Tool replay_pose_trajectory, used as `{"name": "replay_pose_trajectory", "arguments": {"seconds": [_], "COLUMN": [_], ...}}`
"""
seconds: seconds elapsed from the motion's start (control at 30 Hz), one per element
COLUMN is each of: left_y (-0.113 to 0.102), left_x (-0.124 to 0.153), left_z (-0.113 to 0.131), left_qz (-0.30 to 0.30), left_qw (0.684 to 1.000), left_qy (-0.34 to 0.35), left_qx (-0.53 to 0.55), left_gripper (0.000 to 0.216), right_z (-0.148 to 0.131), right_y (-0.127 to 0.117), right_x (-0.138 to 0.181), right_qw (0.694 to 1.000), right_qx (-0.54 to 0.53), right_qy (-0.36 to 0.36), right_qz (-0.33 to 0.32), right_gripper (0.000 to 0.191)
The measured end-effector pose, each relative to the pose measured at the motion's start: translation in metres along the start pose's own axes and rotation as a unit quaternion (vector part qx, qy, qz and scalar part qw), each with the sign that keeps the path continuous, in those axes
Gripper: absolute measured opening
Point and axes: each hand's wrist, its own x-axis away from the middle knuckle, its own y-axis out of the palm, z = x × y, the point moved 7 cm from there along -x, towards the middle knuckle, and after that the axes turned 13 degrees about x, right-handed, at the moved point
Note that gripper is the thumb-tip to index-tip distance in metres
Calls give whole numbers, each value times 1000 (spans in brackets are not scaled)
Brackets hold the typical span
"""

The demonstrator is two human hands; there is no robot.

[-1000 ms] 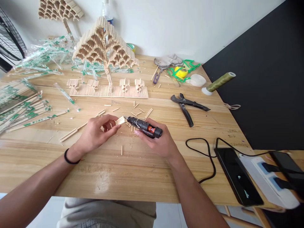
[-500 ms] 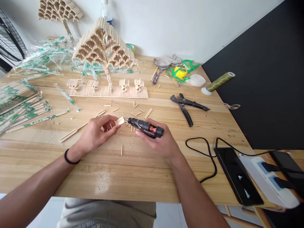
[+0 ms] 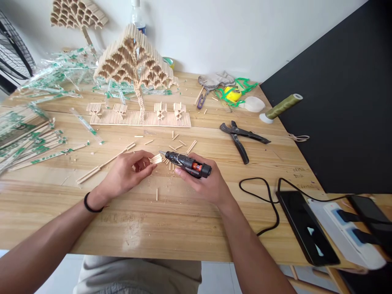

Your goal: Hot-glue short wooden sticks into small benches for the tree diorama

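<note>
One small panel of short wooden sticks (image 3: 156, 159) is up in front of me now, off the tabletop (image 3: 190, 228), and I've got it pinched between thumb and fingers of the left hand (image 3: 128, 169). Over on the other side, the right hand (image 3: 205, 179) is wrapped around the hot-glue gun (image 3: 187, 164), its nozzle (image 3: 163, 153) right at the panel's edge; whether metal meets wood, or the trigger is squeezed, I can't tell from this camera. To do this well, I'd say keep both wrists low and steady, lay a thin, even bead, and hold those left fingertips well back from the hot tip. Too much glue would likely ooze between the sticks. Now for the lettering: green print runs along the clear stick wrappers (image 3: 63, 73), but it's too small to make out. The plastic bottle (image 3: 138, 20) at the back wears a blue label, no readable name. Faint handwriting (image 3: 301, 175) marks the tabletop's right side, illegible from here, and I can read no brand on the gun.
</note>
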Motion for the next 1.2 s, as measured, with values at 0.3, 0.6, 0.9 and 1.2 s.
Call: {"name": "replay_pose_trajectory", "arguments": {"seconds": [0.3, 0.6, 0.9, 1.2], "left_y": [-3, -8, 8, 20], "left_x": [-1, -3, 3, 11], "left_z": [-2, -11, 4, 15], "left_qz": [9, 37, 4, -27], "left_qw": [1000, 998, 1000, 994], "left_qy": [-22, -48, 13, 91], "left_qx": [-3, 9, -27, -59], "left_gripper": [27, 32, 26, 22], "right_z": [3, 3, 13, 17], "right_y": [2, 4, 20, 40], "right_x": [0, 0, 3, 3], "right_qw": [1000, 999, 991, 976], "right_qx": [18, 9, -107, -208], "right_qy": [-6, -6, 51, 68], "right_qz": [-6, -39, 69, 21], "right_gripper": [30, 29, 26, 29]}}
